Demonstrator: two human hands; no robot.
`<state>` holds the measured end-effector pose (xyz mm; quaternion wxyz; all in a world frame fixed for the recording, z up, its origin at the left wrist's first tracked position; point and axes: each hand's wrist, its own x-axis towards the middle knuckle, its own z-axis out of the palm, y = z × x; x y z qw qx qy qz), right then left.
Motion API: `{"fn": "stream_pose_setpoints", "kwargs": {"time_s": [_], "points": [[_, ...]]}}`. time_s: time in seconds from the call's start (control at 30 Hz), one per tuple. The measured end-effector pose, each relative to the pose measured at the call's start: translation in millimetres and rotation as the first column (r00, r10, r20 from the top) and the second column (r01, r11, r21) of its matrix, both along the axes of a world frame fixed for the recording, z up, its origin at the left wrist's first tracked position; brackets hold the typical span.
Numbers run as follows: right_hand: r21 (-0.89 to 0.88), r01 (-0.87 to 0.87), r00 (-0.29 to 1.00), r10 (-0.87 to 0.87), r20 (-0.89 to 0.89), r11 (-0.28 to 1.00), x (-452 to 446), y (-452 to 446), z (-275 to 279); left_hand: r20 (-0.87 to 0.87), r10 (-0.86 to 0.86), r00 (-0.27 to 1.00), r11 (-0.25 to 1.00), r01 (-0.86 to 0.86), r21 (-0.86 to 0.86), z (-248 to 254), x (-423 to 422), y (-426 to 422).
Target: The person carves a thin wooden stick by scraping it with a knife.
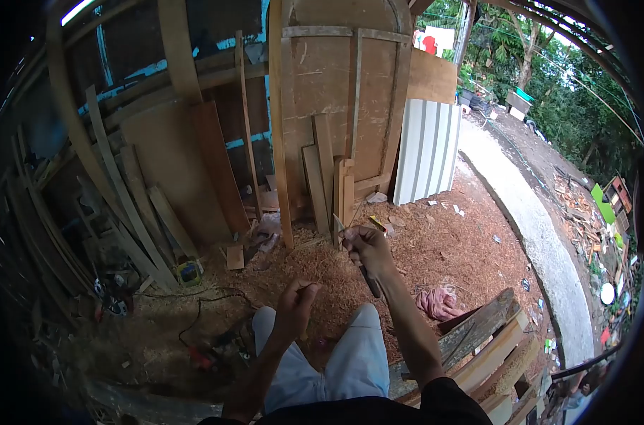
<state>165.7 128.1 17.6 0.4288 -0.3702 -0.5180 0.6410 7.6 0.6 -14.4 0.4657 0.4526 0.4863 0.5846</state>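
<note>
My right hand (367, 249) is raised in front of me at the centre, its fingers closed around a thin tool with a dark handle (370, 282) that sticks out below the palm. A narrow pale tip shows above the fingers. Just past this hand, a small yellow and black item (377, 224) appears; whether the hand touches it I cannot tell. My left hand (296, 303) hovers over my left knee, lower and to the left of the right hand. Its fingers are curled together, and anything between them is too small or hidden to name.
Boards (162, 219) lean on the wall at left. White corrugated sheet (428, 152) stands at upper right. Planks (478, 340) and a pink cloth (440, 303) lie right of my knees. Wood shavings cover the ground; a cable (201, 304) and tools lie at left.
</note>
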Motion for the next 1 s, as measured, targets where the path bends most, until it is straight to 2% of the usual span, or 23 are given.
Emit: {"fn": "stream_pose_setpoints", "kwargs": {"time_s": [0.07,0.1,0.13,0.2,0.23,0.27,0.33,0.37,0.43,0.57,0.63,0.67,0.7,0.73,0.8,0.83,0.87,0.93,1.0], "points": [[0.007,0.011,1.0,-0.011,0.005,1.0,-4.2,-2.3,3.0,-0.02,0.0,1.0,0.999,0.001,0.051,0.9,-0.3,1.7],[0.07,0.047,0.995,-0.053,0.086,0.996,-9.2,-12.7,6.5,0.01,0.005,1.0,1.0,-0.005,-0.011,5.8,-1.9,1.5],[0.074,0.045,0.994,-0.052,0.093,0.996,-14.9,-21.6,0.2,0.043,0.014,0.999,0.997,-0.011,-0.073,8.3,-3.0,1.5],[0.104,-0.189,0.973,0.172,0.155,0.976,-22.3,-36.3,-11.4,0.057,0.018,0.998,0.997,-0.014,-0.076,6.3,-5.1,1.2],[0.133,-0.095,0.977,0.066,0.201,0.987,-19.5,-34.9,-5.0,0.061,0.018,0.998,0.996,-0.013,-0.083,5.0,-5.9,0.7],[0.132,-0.098,0.976,0.07,0.206,0.986,-12.0,-21.9,-3.0,0.067,0.022,0.998,0.996,-0.016,-0.085,3.6,-5.6,-2.4],[0.074,0.201,0.979,-0.2,-0.031,0.977,9.4,10.1,-1.1,0.003,-0.011,1.0,0.998,0.011,-0.06,-0.2,-4.1,-12.9],[0.077,0.2,0.98,-0.198,-0.031,0.977,16.8,16.9,3.8,0.003,-0.01,1.0,0.998,0.01,-0.057,-2.1,-3.3,-13.9],[-0.006,0.102,0.982,-0.102,-0.158,0.995,24.1,22.9,9.5,0.063,-0.02,0.998,0.999,0.023,-0.038,-6.3,-2.0,-15.5],[0.036,0.096,0.988,-0.091,-0.124,0.995,23.1,14.8,12.5,0.186,0.021,0.982,0.991,0.004,-0.132,-5.6,-4.1,-9.2],[0.092,0.033,0.998,-0.039,0.059,0.995,9.4,-7.6,15.1,0.155,-0.004,0.988,0.994,0.02,-0.103,-0.5,-3.3,-3.3],[0.039,0.02,0.996,-0.023,0.082,0.999,-2.5,-25.9,15.8,0.154,-0.004,0.988,0.995,0.019,-0.099,4.2,-2.6,0.5],[0.061,-0.131,0.968,0.114,0.225,0.99,-6.8,-35.3,10.5,0.223,-0.044,0.974,0.992,0.07,-0.109,10.4,-1.9,3.6],[0.064,-0.128,0.969,0.111,0.221,0.99,-9.6,-41.5,9.7,0.29,-0.085,0.953,0.986,0.123,-0.116,15.5,-1.3,5.3],[0.012,-0.191,0.977,0.189,0.095,0.982,-13.7,-49.4,10.6,0.327,-0.108,0.939,0.983,0.15,-0.107,22.7,-1.0,5.8],[0.038,-0.122,0.976,0.113,0.185,0.992,-7.7,-42.6,14.0,0.367,-0.128,0.922,0.98,0.175,-0.099,24.7,-1.6,5.0],[0.039,-0.12,0.978,0.112,0.176,0.992,-1.5,-33.0,19.9,0.359,-0.129,0.925,0.979,0.175,-0.101,23.0,-2.0,4.8],[-0.002,-0.022,0.998,0.022,0.067,1.0,10.9,-11.5,32.1,0.488,-0.134,0.862,0.953,0.247,-0.174,15.6,-3.1,1.9],[0.087,0.123,0.986,-0.132,0.099,0.989,23.2,15.6,34.7,0.44,-0.122,0.89,0.957,0.223,-0.185,18.5,-5.0,-4.6]]}}
